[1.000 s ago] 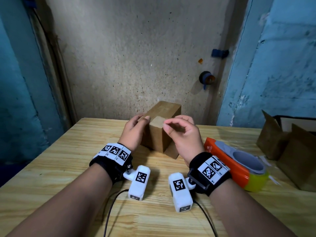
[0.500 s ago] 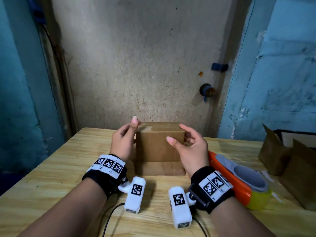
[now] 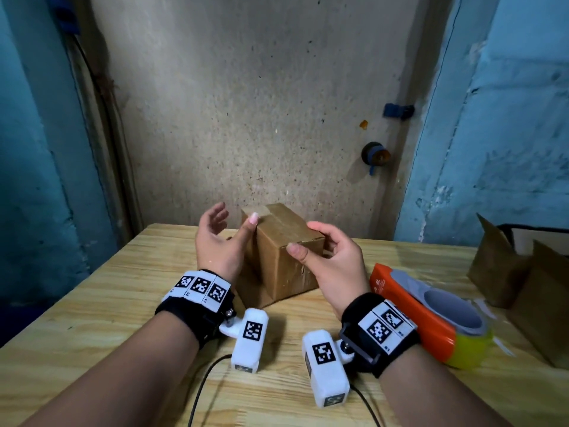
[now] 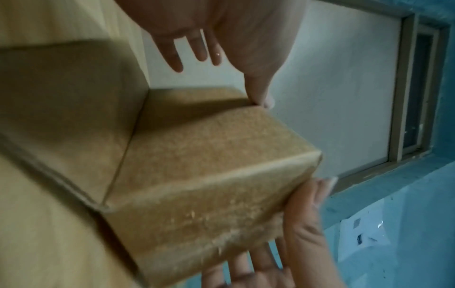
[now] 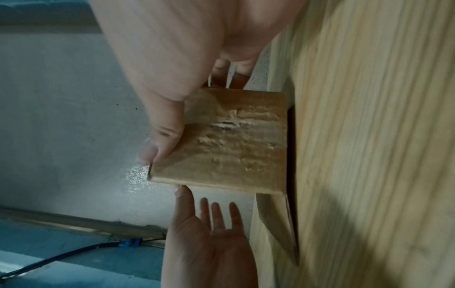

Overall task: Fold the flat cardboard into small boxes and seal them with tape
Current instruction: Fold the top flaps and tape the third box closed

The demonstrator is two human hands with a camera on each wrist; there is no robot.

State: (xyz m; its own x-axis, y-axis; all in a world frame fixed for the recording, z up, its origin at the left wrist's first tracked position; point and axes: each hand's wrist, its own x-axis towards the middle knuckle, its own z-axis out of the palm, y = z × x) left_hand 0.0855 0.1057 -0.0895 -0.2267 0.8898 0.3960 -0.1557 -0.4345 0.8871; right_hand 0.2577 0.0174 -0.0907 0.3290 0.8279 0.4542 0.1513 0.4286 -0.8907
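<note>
A small brown cardboard box (image 3: pixel 286 263) stands on the wooden table (image 3: pixel 92 318) with one corner turned toward me and tape across its top. One loose flap (image 3: pixel 248 288) juts out at its base on the left. My right hand (image 3: pixel 323 254) grips the box's near top corner, thumb (image 5: pixel 162 136) on the front face and fingers (image 5: pixel 231 76) behind the right side. My left hand (image 3: pixel 226 238) is beside the box's left side, only the thumb (image 4: pixel 307 204) touching the top corner, the fingers spread away from it.
An orange tape dispenser (image 3: pixel 409 309) with a yellow-green roll (image 3: pixel 471 352) lies just right of my right wrist. Brown cardboard boxes (image 3: pixel 523 282) stand at the table's right edge. A wall (image 3: pixel 261 118) rises right behind the table. Cables (image 3: pixel 203 383) trail from the wrist cameras.
The box has turned from square-on to corner-on. My left fingers came off its left side and spread, leaving only the thumb there. My right hand stayed on the near right corner.
</note>
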